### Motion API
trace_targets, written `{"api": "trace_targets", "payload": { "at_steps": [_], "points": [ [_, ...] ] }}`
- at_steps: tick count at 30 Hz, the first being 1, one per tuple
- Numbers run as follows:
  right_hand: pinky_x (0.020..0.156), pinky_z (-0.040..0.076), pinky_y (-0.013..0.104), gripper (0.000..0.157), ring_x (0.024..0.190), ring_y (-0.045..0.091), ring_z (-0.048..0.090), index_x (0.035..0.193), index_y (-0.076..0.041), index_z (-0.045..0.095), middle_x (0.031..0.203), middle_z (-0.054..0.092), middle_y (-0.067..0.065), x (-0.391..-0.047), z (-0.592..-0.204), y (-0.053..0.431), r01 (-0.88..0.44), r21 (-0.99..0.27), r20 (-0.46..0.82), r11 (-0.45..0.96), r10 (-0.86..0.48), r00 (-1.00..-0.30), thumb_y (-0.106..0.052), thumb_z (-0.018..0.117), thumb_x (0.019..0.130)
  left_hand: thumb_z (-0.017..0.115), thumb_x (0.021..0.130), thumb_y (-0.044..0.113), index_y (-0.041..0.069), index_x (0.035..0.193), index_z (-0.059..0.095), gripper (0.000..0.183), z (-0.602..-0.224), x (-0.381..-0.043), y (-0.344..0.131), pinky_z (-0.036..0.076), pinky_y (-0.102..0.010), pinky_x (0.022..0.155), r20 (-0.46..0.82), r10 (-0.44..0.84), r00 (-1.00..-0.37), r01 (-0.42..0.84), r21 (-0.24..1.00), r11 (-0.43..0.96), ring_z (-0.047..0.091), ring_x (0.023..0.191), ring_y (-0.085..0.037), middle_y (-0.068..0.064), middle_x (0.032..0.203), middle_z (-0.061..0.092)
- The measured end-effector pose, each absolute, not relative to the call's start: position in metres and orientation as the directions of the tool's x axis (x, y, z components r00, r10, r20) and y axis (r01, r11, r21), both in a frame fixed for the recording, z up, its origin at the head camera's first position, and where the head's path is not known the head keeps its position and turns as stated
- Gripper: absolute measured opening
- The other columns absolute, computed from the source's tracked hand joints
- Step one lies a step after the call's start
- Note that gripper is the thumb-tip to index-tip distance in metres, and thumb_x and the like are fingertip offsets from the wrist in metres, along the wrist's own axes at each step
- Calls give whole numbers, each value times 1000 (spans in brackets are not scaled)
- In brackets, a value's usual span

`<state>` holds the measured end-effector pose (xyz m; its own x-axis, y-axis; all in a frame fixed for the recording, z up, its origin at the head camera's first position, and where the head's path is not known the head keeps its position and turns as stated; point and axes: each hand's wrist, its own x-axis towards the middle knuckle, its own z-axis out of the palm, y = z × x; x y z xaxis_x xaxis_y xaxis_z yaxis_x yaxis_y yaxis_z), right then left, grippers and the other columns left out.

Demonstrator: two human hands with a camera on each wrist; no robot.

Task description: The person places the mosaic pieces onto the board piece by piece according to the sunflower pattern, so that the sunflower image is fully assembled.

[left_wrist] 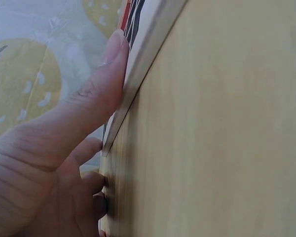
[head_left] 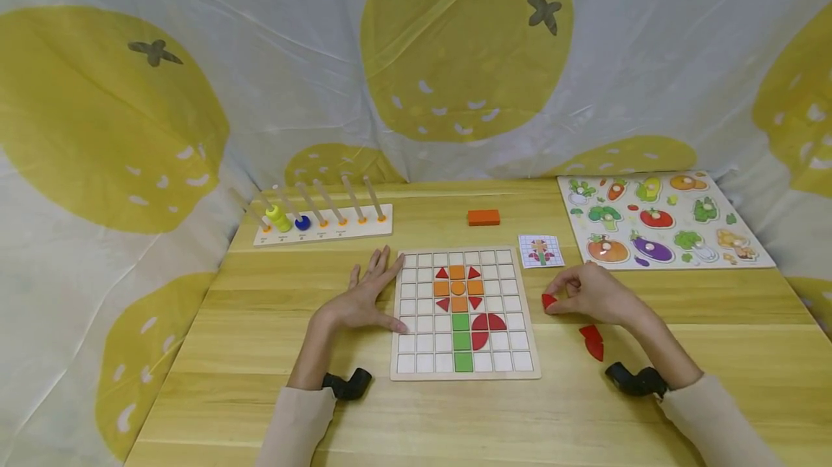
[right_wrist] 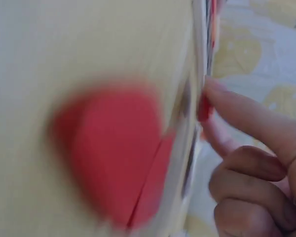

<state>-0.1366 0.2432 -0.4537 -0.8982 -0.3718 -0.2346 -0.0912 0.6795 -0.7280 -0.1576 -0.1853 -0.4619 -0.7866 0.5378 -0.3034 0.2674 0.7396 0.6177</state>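
Note:
A wooden grid board (head_left: 423, 363) lies flat on the table. On it orange squares and an orange circle form a cross with red triangles around. Below runs a column of green squares (head_left: 462, 341), with red quarter-circle pieces (head_left: 497, 321) on its right. My left hand (head_left: 364, 299) rests on the board's left edge, thumb and fingers spread. Just right of the board, my right hand (head_left: 594, 292) pinches a red piece (head_left: 549, 301) between thumb and index finger; in the right wrist view the fingers mostly cover it. More red pieces (head_left: 592, 343) lie on the table below that hand.
A small pattern card (head_left: 541, 251) lies beyond the right hand, next to a vegetable puzzle board (head_left: 628, 217). At the back left stands a peg stand (head_left: 388, 225) with yellow and blue rings. An orange block (head_left: 484, 218) sits behind the grid board.

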Motion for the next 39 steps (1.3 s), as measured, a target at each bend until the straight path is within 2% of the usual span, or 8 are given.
{"api": "trace_targets", "payload": {
  "at_steps": [8, 13, 17, 19, 24, 30, 34, 39],
  "points": [
    [50, 21, 23, 21, 52, 11, 26, 99, -10, 79, 57, 27, -6, -127, -443, 169, -73, -781, -210, 621, -370, -905, -22, 87, 83, 91, 77, 43, 15, 168, 4, 129, -463, -158, -183, -18, -65, 124, -300, 541, -786, 271, 619, 737, -23, 159, -36, -17, 172, -20],
    [52, 23, 23, 19, 53, 11, 31, 93, -11, 77, 55, 35, -6, -120, -445, 118, -84, -780, -216, 620, -392, -894, -20, 89, 82, 91, 77, 43, 14, 168, 5, 129, -463, -158, -183, -17, -66, 124, -296, 539, -788, 279, 609, 742, -22, 160, -38, -19, 172, -19],
    [57, 29, 24, 18, 63, 13, 40, 86, -13, 75, 69, 53, -4, -119, -448, 95, -73, -744, -234, 665, -360, -903, -20, 90, 80, 90, 78, 43, 13, 168, 5, 128, -464, -159, -182, -17, -67, 123, -298, 542, -786, 280, 610, 741, -22, 159, -39, -19, 172, -20],
    [59, 31, 26, 19, 67, 14, 42, 84, -15, 75, 78, 60, -3, -120, -449, 89, -71, -722, -241, 688, -347, -907, -21, 91, 79, 90, 78, 44, 14, 168, 4, 128, -465, -159, -182, -17, -66, 124, -304, 539, -785, 276, 607, 745, -23, 159, -38, -18, 172, -20],
    [59, 34, 27, 21, 68, 15, 45, 82, -15, 74, 85, 66, -2, -122, -451, 84, -72, -706, -250, 705, -342, -906, -23, 93, 77, 90, 78, 44, 15, 168, 3, 128, -464, -159, -183, -17, -66, 124, -306, 535, -788, 268, 611, 745, -24, 159, -37, -18, 172, -21],
    [69, 43, 27, 19, 82, 15, 52, 85, -18, 78, 102, 72, -2, -123, -452, 86, -84, -724, -235, 685, -358, -904, -21, 94, 76, 90, 77, 44, 14, 168, 5, 128, -462, -157, -184, -16, -67, 124, -306, 527, -793, 264, 607, 750, -23, 159, -38, -18, 172, -20],
    [67, 41, 27, 14, 83, 14, 51, 88, -18, 82, 103, 76, 0, -123, -453, 86, -108, -735, -213, 669, -380, -900, -17, 92, 77, 90, 78, 44, 15, 168, 5, 127, -462, -157, -184, -17, -66, 124, -309, 526, -792, 264, 605, 751, -23, 159, -37, -18, 172, -20],
    [58, 31, 23, 12, 72, 13, 44, 88, -17, 84, 101, 78, 1, -124, -454, 83, -132, -747, -184, 652, -394, -901, -14, 91, 79, 89, 79, 43, 14, 168, 3, 127, -462, -158, -185, -18, -66, 123, -305, 535, -788, 272, 607, 746, -24, 159, -38, -18, 172, -20]
  ]
}}
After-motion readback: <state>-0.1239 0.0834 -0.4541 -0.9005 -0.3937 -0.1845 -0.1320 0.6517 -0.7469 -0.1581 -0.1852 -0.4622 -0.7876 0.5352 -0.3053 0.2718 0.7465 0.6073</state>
